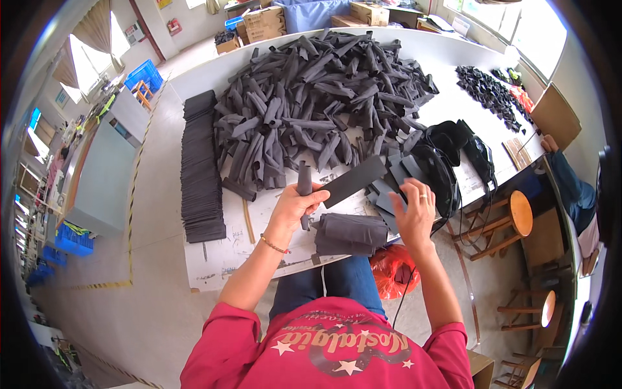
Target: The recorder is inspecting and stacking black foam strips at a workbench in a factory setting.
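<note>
My left hand point(299, 204) is closed round a dark grey fabric tube point(304, 176) that stands upright out of the grip. Its thumb and fingertips also meet the near end of a flat dark strip point(355, 182), which slants up to the right. My right hand point(416, 211) is apart from the strip, fingers spread and holding nothing, beside several loose flat grey pieces point(382, 196). Between my hands, at the table's near edge, lies a bundle of folded dark cloth point(350, 234). A big heap of similar tubes point(311, 91) covers the table beyond.
A long stack of dark pieces point(199, 168) lines the left of the white table point(240, 256). Black bags with a cord point(439, 162) lie right, small dark pieces point(487, 92) farther back. A red plastic bag point(393, 275) hangs below; a wooden stool point(520, 212) stands right.
</note>
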The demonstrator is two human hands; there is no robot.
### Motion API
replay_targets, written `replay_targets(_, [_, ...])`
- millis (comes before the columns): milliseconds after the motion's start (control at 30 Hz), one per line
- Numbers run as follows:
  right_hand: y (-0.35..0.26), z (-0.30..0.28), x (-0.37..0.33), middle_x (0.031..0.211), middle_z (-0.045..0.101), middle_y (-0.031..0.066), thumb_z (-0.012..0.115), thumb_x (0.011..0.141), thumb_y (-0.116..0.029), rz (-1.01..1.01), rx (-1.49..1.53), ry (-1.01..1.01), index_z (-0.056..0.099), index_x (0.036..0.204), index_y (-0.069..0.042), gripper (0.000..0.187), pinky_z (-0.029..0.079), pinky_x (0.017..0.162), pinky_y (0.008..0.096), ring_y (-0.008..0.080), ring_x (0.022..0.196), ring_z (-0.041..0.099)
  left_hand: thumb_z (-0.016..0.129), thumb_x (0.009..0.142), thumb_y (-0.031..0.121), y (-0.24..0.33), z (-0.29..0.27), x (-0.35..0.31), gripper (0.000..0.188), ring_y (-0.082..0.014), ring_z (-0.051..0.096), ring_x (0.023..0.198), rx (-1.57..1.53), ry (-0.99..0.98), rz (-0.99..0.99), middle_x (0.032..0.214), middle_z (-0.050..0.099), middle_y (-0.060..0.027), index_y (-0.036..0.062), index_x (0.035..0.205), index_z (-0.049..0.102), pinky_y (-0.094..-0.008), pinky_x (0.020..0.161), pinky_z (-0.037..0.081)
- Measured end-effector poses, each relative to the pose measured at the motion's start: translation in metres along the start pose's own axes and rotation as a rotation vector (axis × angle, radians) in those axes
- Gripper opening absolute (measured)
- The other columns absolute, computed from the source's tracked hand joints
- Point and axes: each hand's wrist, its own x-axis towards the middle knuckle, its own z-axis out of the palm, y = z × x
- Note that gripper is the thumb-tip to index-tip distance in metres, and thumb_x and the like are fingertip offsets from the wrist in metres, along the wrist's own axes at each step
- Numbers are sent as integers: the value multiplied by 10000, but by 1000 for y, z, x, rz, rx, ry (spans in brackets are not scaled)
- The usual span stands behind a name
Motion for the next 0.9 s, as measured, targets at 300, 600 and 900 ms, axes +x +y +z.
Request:
replay_targets(300, [-52, -13, 24, 1170, 532, 139, 747, 735, -115, -432, 261, -308, 543, 986, -60, 328, 419, 945, 444, 343, 1103, 526, 787, 823, 193, 5, 8, -7, 289, -81, 522, 599, -111, -209, -82, 783, 632, -43, -7, 996, 671, -218, 505, 372])
replay_targets(600, [-73, -21, 2, 1062, 601, 129, 782, 707, -55, 130, 635, -284, 645, 1036, -20, 358, 464, 874, 363, 304, 1000, 554, 566, 953, 468, -19, -28, -18, 505, -341, 653, 999, -636, -17, -100, 1035, 659, -171, 61, 1247, 517, -452, 835, 584])
replay_targets(900, [-75, -21, -6, 1038, 618, 90, 792, 687, -90, 52, 514, -301, 704, 1069, -52, 393, 421, 917, 366, 278, 999, 550, 730, 871, 143, -31, -30, -16, 293, -251, 684, 946, -535, 38, -85, 1033, 671, -116, 33, 1114, 609, -401, 861, 592])
